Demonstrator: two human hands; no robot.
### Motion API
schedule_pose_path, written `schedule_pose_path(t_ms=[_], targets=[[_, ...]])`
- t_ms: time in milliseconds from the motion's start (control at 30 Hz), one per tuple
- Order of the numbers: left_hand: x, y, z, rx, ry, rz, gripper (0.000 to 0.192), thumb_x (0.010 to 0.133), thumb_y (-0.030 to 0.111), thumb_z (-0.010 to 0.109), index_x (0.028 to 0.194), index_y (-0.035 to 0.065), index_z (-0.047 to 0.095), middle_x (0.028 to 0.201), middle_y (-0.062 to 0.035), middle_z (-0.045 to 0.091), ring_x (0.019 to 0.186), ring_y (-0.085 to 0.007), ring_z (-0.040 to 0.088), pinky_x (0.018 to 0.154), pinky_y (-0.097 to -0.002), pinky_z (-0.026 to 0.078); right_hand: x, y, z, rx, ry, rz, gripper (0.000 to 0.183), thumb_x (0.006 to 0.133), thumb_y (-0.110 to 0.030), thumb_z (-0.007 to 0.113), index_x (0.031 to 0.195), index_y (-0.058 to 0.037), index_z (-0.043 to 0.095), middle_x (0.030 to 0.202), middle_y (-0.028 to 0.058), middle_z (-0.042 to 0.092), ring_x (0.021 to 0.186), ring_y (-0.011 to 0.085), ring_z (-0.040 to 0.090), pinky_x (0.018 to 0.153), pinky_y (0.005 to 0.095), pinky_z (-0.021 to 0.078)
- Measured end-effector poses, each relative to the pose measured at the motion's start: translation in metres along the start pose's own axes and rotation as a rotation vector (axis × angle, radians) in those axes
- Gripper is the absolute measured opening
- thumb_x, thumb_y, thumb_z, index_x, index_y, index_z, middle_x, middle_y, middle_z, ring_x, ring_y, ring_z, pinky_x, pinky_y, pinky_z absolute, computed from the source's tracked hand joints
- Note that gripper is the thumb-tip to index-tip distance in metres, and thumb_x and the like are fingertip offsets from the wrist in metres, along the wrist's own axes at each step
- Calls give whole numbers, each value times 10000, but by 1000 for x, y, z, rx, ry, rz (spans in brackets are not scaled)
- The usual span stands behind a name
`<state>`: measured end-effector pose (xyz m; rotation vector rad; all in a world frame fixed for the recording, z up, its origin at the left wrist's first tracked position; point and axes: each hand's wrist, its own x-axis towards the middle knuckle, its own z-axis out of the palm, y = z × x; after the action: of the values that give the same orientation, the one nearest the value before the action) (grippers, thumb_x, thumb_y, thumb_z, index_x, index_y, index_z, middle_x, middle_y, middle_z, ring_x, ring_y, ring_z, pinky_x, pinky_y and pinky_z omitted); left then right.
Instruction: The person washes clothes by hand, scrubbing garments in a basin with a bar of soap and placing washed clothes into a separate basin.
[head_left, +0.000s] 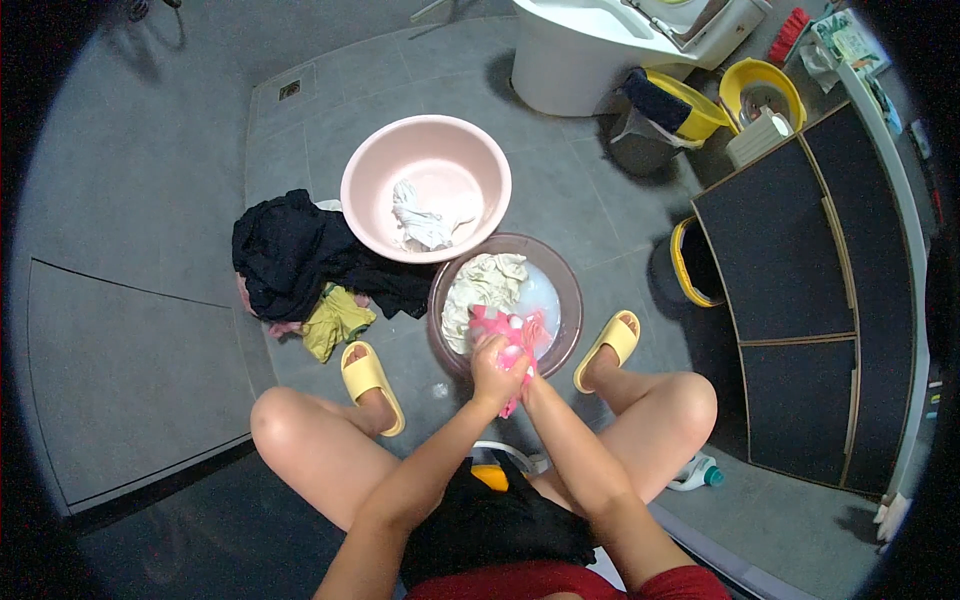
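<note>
My left hand (496, 371) and my right hand (529, 375) are close together, both closed on a wet pink patterned cloth (504, 324) with suds on it. The cloth hangs partly over the near rim of a brownish plastic basin (574, 315), and part of it lies inside. In that basin, cloudy soapy water (541, 289) stands beside a bunched off-white cloth (484, 289). Just behind it, a larger pale pink basin (360, 165) holds a twisted white cloth (421, 221). My right fingers are partly hidden by the cloth and my left hand.
A black garment pile (281, 247) and a yellow-green cloth (335, 319) lie left of the basins. My feet in yellow slides (373, 379) flank the brown basin. A toilet (562, 67), yellow-rimmed bins (697, 112) and a dark cabinet (780, 270) stand to the right; a detergent bottle (694, 472) lies below.
</note>
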<state>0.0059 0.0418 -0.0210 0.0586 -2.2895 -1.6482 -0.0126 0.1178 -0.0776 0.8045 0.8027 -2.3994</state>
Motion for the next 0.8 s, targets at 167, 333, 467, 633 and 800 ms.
schedule_pose_path(t_ms=[167, 333, 467, 633, 800], targets=[[27, -30, -5, 76, -39, 100, 152, 596, 112, 608, 655, 8, 514, 686, -169, 532, 668, -348, 522, 602, -398, 420, -8, 15, -1, -26, -29, 263, 409, 864, -438, 410, 1062, -98, 519, 941, 94, 596, 833, 215, 588, 733, 347, 491], [30, -39, -12, 90, -47, -244, 219, 621, 196, 630, 731, 13, 581, 667, -163, 582, 634, -350, 567, 599, -405, 457, -14, 13, 14, 36, 22, 56, 480, 866, -501, 364, 1105, -107, 501, 981, 70, 583, 889, 199, 566, 771, 354, 471], [15, -16, -14, 188, -7, -206, 226, 615, 226, 630, 687, 22, 566, 656, -165, 577, 637, -353, 567, 586, -412, 450, -19, -11, 39, 115, -20, -51, 413, 865, -457, 411, 1069, -115, 521, 945, 89, 582, 851, 211, 576, 756, 352, 480], [14, 7, -7, 149, -41, 8, 179, 600, 219, 630, 639, 58, 564, 625, -158, 560, 600, -355, 550, 555, -408, 439, -8, -8, 12, 22, -50, -31, 409, 856, -453, 423, 1041, -105, 532, 927, 75, 590, 804, 204, 582, 716, 343, 486], [27, -33, -6, 188, 47, -59, 200, 626, 187, 629, 748, 47, 553, 715, -168, 561, 654, -332, 553, 582, -392, 441, -8, 3, 12, -37, 80, 43, 267, 840, -348, 506, 969, -119, 552, 824, 49, 600, 723, 174, 586, 643, 317, 492]])
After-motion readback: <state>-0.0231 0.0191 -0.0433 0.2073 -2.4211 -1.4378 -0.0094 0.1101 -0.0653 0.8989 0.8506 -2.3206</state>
